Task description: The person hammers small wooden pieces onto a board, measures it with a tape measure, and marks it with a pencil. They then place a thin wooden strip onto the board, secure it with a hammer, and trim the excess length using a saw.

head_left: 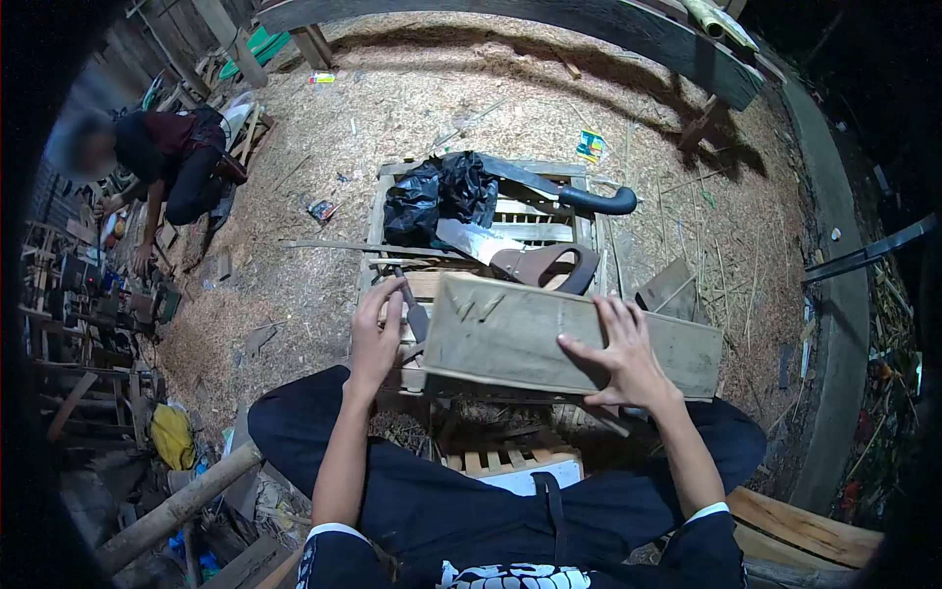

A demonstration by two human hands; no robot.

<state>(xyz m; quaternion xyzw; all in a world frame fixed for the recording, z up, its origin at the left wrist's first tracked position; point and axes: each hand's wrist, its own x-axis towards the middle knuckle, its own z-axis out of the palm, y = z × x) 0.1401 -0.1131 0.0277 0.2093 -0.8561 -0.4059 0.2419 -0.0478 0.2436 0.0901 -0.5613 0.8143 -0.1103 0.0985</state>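
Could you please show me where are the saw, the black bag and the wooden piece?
Saw (515,263): head view, front of its brown handle.
Black bag (463,191): head view, its crumpled right part.
Wooden piece (515,332): head view, on its broad face.

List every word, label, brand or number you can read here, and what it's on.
No text can be read with certainty.
Shirt print: large white letters, cut off by the frame edge; unreadable.
Green-and-yellow packet: too small to read.
Yellow-and-red packet: too small to read.
Dark packet: too blurred to read.
Wooden piece: dark marks, no readable lettering.
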